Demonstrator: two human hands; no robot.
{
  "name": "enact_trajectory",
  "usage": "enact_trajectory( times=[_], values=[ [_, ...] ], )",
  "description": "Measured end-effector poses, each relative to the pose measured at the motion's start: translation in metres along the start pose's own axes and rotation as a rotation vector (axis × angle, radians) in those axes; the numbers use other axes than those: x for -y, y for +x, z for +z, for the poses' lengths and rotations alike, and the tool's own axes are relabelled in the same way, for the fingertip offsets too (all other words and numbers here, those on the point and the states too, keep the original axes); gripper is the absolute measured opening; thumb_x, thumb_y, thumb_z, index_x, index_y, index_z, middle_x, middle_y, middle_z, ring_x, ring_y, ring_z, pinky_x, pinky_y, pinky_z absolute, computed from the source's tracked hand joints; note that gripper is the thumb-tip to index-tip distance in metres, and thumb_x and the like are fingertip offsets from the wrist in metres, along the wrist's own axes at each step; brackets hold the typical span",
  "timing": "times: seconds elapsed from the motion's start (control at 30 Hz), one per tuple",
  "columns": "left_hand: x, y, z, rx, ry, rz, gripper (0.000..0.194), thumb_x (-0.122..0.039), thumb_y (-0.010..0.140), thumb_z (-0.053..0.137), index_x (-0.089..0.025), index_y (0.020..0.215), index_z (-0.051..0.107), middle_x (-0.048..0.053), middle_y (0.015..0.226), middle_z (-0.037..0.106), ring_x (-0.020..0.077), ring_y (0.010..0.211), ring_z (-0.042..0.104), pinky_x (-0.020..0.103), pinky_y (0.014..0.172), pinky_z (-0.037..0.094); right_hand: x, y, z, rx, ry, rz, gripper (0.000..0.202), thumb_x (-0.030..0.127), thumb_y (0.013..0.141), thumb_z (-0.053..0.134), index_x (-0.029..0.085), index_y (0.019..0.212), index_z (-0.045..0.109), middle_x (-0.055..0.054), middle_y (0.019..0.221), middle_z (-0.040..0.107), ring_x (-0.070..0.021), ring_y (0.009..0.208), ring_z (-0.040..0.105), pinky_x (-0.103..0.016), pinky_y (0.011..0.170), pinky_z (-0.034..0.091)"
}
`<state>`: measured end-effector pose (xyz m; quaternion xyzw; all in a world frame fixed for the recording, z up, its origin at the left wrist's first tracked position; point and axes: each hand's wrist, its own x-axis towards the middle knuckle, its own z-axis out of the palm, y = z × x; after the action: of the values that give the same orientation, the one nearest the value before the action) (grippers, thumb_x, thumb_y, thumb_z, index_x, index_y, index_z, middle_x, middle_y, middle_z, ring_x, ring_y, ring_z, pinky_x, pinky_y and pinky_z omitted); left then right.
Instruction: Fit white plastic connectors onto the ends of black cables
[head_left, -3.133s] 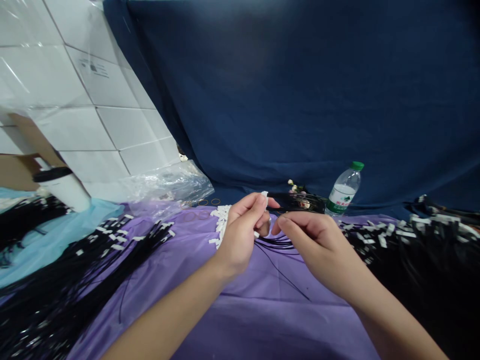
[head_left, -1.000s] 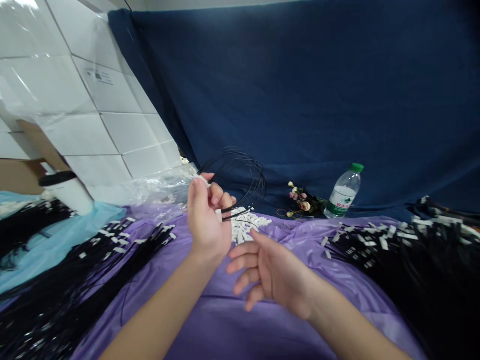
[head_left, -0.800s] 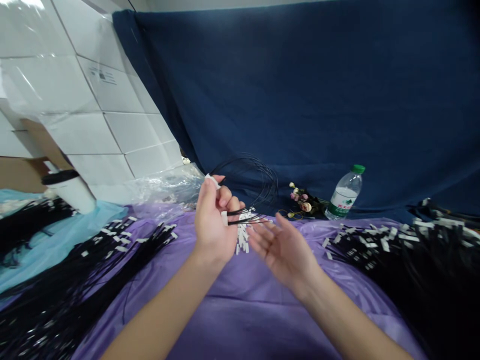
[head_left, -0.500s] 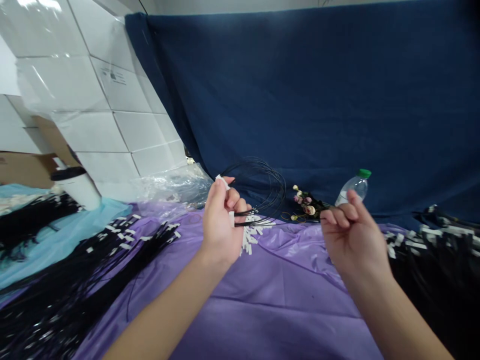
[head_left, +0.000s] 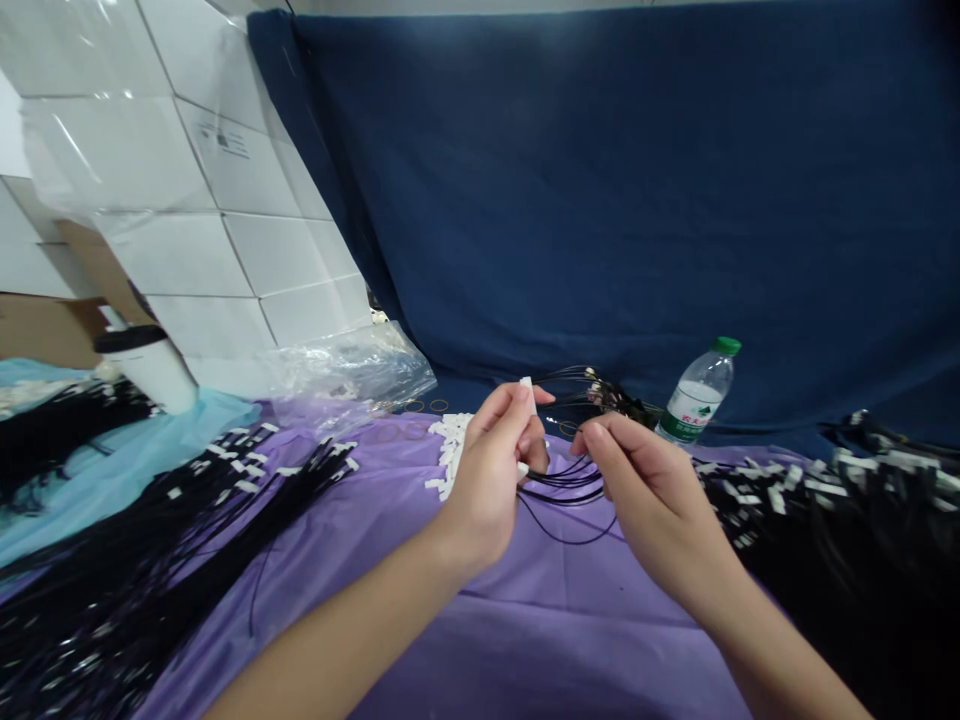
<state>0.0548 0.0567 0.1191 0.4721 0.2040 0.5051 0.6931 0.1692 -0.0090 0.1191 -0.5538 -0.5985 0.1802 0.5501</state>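
My left hand (head_left: 495, 470) is closed on a bundle of looped black cords (head_left: 566, 482), with a white tag (head_left: 529, 395) pinched between its thumb and fingers. Close by on the right, my right hand (head_left: 645, 465) has its thumb and index finger pressed together near the cords; whatever lies in that pinch is too small to make out. Behind my left hand, a pile of white tags (head_left: 450, 445) rests on the purple cloth (head_left: 585, 620).
Black cords with white tags lie at the left (head_left: 187, 530) and right (head_left: 862, 540). A green-capped bottle (head_left: 694, 400) stands behind my right hand, beside small flowers. A white cup (head_left: 154, 370), clear plastic (head_left: 352, 365) and stacked white boxes (head_left: 172, 250) are at the left.
My left hand has moved right with the cords. My right hand has come left, turned over and neared the cords. The tag pile and several thin rings behind my left hand now show.
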Motion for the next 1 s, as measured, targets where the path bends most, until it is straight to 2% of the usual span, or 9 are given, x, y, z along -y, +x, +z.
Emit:
enact_trajectory(
  times=[0.07, 0.17, 0.37, 0.47, 0.57, 0.7, 0.77, 0.83, 1.0],
  values=[
    [-0.001, -0.001, 0.001, 0.019, -0.007, -0.001, 0.025, -0.043, 0.087, 0.056, -0.019, 0.084, 0.058, -0.007, 0.054, 0.030, 0.0041, 0.045, 0.032, 0.017, 0.045, 0.028, -0.003, 0.002, 0.000, -0.072, -0.155, -0.064, 0.028, 0.035, 0.095, 0.043, 0.018, 0.078, 0.058, 0.003, 0.060, 0.048, -0.0094, 0.053, 0.040, -0.023, 0.050, 0.029],
    [-0.002, -0.001, 0.001, 0.046, -0.011, -0.005, 0.024, -0.042, 0.088, 0.056, -0.018, 0.084, 0.059, -0.007, 0.055, 0.031, 0.0040, 0.045, 0.032, 0.017, 0.046, 0.030, -0.004, 0.002, -0.001, -0.110, -0.274, -0.152, 0.026, 0.031, 0.094, 0.044, 0.018, 0.079, 0.061, 0.003, 0.058, 0.050, -0.0090, 0.050, 0.039, -0.023, 0.049, 0.029],
    [-0.001, -0.001, 0.000, 0.067, -0.006, -0.005, 0.023, -0.040, 0.088, 0.055, -0.018, 0.084, 0.060, -0.007, 0.055, 0.031, 0.0039, 0.046, 0.033, 0.017, 0.047, 0.029, -0.004, 0.001, 0.000, -0.068, -0.259, -0.139, 0.026, 0.030, 0.094, 0.044, 0.017, 0.079, 0.062, 0.002, 0.063, 0.055, -0.0091, 0.053, 0.043, -0.023, 0.051, 0.031],
    [-0.001, 0.000, -0.001, 0.087, 0.001, 0.004, 0.023, -0.040, 0.089, 0.054, -0.018, 0.084, 0.060, -0.007, 0.055, 0.031, 0.0039, 0.046, 0.032, 0.017, 0.046, 0.029, -0.003, 0.001, -0.002, -0.046, -0.181, -0.077, 0.028, 0.034, 0.093, 0.045, 0.018, 0.077, 0.062, 0.001, 0.063, 0.055, -0.0092, 0.054, 0.043, -0.022, 0.050, 0.031],
    [-0.001, 0.000, -0.001, 0.109, 0.027, 0.023, 0.024, -0.041, 0.089, 0.054, -0.018, 0.084, 0.060, -0.007, 0.054, 0.030, 0.0042, 0.045, 0.032, 0.017, 0.046, 0.028, -0.003, 0.003, -0.003, 0.002, -0.003, 0.017, 0.032, 0.037, 0.092, 0.047, 0.017, 0.072, 0.061, 0.002, 0.059, 0.051, -0.0084, 0.052, 0.039, -0.021, 0.048, 0.030],
    [0.002, 0.001, -0.001, 0.134, 0.082, 0.073, 0.026, -0.042, 0.089, 0.053, -0.018, 0.083, 0.061, -0.007, 0.051, 0.030, 0.0042, 0.044, 0.030, 0.018, 0.044, 0.025, -0.006, 0.004, -0.002, 0.063, 0.296, 0.239, 0.035, 0.046, 0.088, 0.052, 0.017, 0.068, 0.058, 0.007, 0.047, 0.033, -0.0061, 0.043, 0.023, -0.020, 0.040, 0.020],
    [0.005, 0.001, -0.002, 0.124, 0.120, 0.111, 0.027, -0.044, 0.089, 0.053, -0.019, 0.084, 0.062, -0.007, 0.050, 0.032, 0.0045, 0.043, 0.030, 0.018, 0.044, 0.023, -0.007, 0.003, 0.000, 0.066, 0.406, 0.328, 0.036, 0.048, 0.085, 0.054, 0.018, 0.066, 0.055, 0.009, 0.044, 0.028, -0.0057, 0.042, 0.019, -0.020, 0.039, 0.017],
    [0.008, 0.001, -0.002, 0.114, 0.149, 0.137, 0.028, -0.044, 0.089, 0.052, -0.019, 0.085, 0.062, -0.006, 0.048, 0.034, 0.0048, 0.044, 0.030, 0.018, 0.044, 0.023, -0.007, 0.003, 0.002, 0.052, 0.438, 0.334, 0.035, 0.047, 0.085, 0.055, 0.018, 0.066, 0.055, 0.009, 0.044, 0.027, -0.0055, 0.042, 0.019, -0.020, 0.039, 0.018],
    [0.014, 0.000, -0.001, 0.134, 0.081, 0.125, 0.025, -0.042, 0.089, 0.054, -0.019, 0.085, 0.062, -0.005, 0.054, 0.041, 0.0051, 0.047, 0.032, 0.018, 0.043, 0.022, -0.004, 0.001, 0.008, 0.035, 0.340, 0.150, 0.033, 0.041, 0.089, 0.051, 0.017, 0.069, 0.060, 0.007, 0.045, 0.032, -0.0061, 0.042, 0.024, -0.020, 0.039, 0.019]
  ],
)
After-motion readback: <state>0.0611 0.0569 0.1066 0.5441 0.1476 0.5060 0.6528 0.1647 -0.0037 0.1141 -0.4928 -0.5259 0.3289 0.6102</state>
